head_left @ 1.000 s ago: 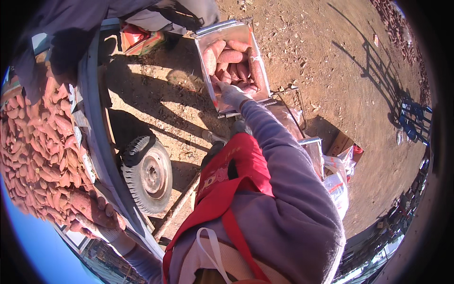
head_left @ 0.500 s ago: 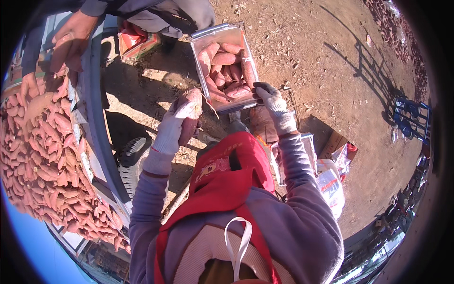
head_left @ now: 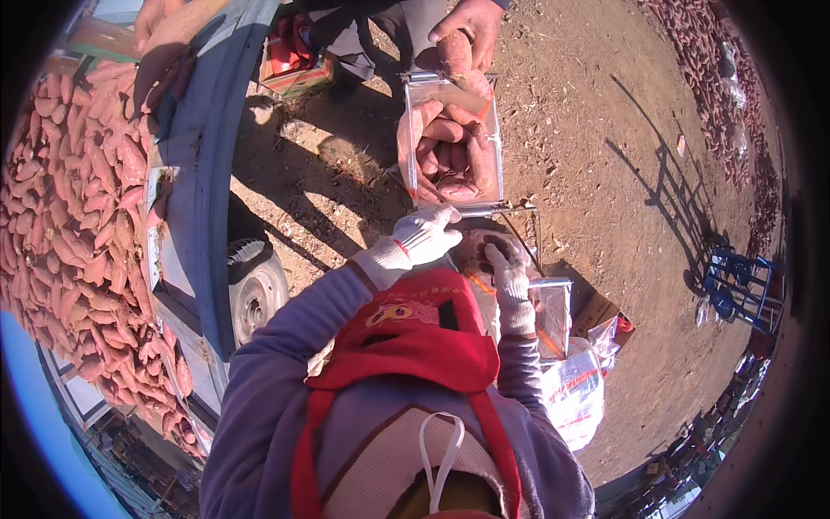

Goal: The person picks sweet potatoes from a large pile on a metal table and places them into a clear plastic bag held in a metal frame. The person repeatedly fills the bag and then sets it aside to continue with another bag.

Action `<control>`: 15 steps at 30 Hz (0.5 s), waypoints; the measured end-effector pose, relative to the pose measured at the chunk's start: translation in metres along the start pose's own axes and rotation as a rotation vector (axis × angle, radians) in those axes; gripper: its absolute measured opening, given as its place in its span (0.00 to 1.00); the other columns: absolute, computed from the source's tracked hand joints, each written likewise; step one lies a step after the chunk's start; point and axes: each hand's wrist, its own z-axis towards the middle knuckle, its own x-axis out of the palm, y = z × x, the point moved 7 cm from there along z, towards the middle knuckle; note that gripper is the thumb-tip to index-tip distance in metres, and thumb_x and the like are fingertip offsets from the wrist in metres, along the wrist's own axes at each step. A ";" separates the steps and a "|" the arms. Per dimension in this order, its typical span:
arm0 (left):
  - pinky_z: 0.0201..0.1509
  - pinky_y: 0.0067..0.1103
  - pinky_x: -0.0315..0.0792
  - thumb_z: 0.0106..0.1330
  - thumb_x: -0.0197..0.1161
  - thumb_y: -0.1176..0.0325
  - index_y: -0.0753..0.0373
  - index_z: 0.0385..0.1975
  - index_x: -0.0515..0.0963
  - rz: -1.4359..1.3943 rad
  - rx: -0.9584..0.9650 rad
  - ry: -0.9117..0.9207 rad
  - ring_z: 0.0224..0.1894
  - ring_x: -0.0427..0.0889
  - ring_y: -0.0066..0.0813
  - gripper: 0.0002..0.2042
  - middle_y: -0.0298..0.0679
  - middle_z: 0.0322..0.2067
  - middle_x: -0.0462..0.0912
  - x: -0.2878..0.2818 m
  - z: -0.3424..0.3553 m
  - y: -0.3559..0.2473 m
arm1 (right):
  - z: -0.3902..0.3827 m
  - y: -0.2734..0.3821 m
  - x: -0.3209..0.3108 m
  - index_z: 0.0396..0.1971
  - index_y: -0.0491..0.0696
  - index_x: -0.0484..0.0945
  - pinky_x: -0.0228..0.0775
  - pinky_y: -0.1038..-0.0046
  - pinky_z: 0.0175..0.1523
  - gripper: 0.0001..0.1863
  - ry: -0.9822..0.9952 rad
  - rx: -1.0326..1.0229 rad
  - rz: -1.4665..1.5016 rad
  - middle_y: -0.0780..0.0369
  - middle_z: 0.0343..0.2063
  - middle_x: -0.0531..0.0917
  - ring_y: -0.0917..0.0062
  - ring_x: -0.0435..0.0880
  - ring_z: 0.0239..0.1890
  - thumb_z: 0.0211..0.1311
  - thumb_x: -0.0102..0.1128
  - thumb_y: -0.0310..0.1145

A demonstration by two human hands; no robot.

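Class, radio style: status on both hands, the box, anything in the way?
Left hand by near edge of lined box, right hand lower in view; grips unclear. Sweet potatoes inside box. Co-worker's hand at far end, holding another sweet potato.

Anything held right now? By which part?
Left hand, right hand: can't tell. Co-worker's hand grips a sweet potato around its upper end.

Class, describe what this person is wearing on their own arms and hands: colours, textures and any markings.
The left hand and right hand wear white knit gloves. A thin red line crosses the left glove near the wrist; the right one shows dark patches toward its fingertips. Both arms are covered by long, soft-looking greyish-purple sleeves; the left sleeve ends in a brownish cuff.
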 end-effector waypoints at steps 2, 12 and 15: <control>0.52 0.34 0.75 0.63 0.59 0.54 0.58 0.51 0.76 -0.130 -0.075 -0.081 0.48 0.82 0.44 0.20 0.44 0.45 0.82 -0.036 -0.055 -0.014 | 0.008 0.017 0.043 0.50 0.42 0.78 0.77 0.76 0.45 0.15 0.150 -0.055 -0.037 0.62 0.39 0.85 0.79 0.84 0.38 0.67 0.57 0.33; 0.53 0.30 0.73 0.68 0.57 0.54 0.60 0.52 0.75 -0.407 -0.382 -0.426 0.50 0.80 0.40 0.19 0.42 0.46 0.80 -0.187 -0.389 -0.038 | -0.031 0.102 0.296 0.50 0.40 0.79 0.76 0.79 0.40 0.16 0.692 -0.491 -0.495 0.58 0.39 0.85 0.78 0.83 0.39 0.69 0.56 0.34; 0.49 0.25 0.73 0.66 0.60 0.55 0.59 0.48 0.79 -0.079 -0.525 -0.827 0.45 0.82 0.33 0.17 0.41 0.42 0.84 -0.219 -0.525 0.003 | -0.086 0.102 0.359 0.44 0.41 0.81 0.72 0.80 0.32 0.12 0.855 -0.367 -0.359 0.62 0.29 0.83 0.82 0.79 0.28 0.67 0.58 0.33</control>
